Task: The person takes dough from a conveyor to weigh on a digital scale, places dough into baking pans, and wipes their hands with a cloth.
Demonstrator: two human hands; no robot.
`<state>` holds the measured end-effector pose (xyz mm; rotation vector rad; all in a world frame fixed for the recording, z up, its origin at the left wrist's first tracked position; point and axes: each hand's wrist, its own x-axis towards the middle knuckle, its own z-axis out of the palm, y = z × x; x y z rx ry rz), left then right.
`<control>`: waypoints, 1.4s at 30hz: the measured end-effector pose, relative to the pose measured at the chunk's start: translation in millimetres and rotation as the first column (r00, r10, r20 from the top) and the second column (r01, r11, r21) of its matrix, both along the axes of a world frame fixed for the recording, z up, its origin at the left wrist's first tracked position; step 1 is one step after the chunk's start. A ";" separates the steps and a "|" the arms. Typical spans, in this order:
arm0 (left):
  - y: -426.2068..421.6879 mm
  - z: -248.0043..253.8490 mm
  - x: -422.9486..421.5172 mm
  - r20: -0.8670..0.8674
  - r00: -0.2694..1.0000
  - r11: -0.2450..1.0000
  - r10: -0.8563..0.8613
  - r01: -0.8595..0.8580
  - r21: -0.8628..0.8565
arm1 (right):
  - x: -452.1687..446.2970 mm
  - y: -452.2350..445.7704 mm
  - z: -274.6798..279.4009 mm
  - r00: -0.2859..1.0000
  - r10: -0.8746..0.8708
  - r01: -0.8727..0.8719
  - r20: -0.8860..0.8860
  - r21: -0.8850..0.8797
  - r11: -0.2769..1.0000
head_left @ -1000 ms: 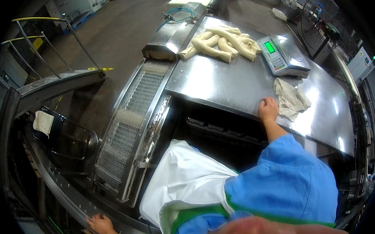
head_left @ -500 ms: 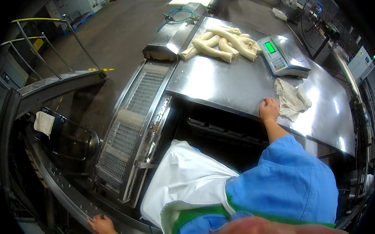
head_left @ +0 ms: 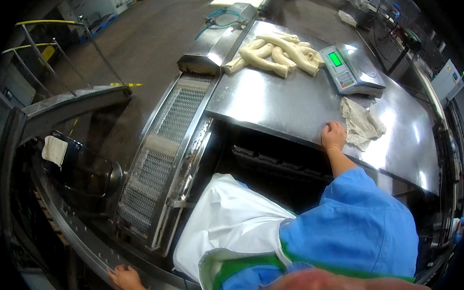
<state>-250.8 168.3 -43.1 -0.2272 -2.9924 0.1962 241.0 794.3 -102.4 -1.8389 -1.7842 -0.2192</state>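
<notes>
My right hand [head_left: 334,135] rests on the near edge of the steel table [head_left: 288,107], fingers lying loosely bent on the metal with nothing seen in them. Just beside it lies a crumpled beige cloth [head_left: 362,123]. Down at the lower left, my left hand [head_left: 126,279] lies on a long metal rail [head_left: 90,254], its fingers apart and holding nothing. Several thick dough ropes [head_left: 274,54] are piled on the far part of the table. To their right stands a digital scale [head_left: 352,69] with a lit green display; its digits are too small to read.
A wire-mesh conveyor [head_left: 160,144] runs along the table's left side into a metal hood [head_left: 217,39]. Left of it are a dark folding chair [head_left: 90,169] with a pale cloth and steps with a yellow-topped railing [head_left: 49,23]. A white control box [head_left: 447,81] stands at right.
</notes>
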 end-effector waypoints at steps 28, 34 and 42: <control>3.6 1.1 -0.3 -0.004 1.000 1.000 0.005 -0.005 0.006 | 6.9 6.9 -9.7 1.000 0.000 0.000 0.007 -0.002 1.000; 3.2 0.2 -0.4 -0.011 1.000 1.000 0.007 -0.007 0.003 | 5.4 4.9 -8.4 1.000 0.010 -0.010 0.005 0.050 0.999; 2.4 -1.3 -0.9 -0.027 1.000 1.000 0.003 -0.003 0.000 | 4.1 0.4 -1.4 1.000 0.019 -0.021 0.011 0.115 0.993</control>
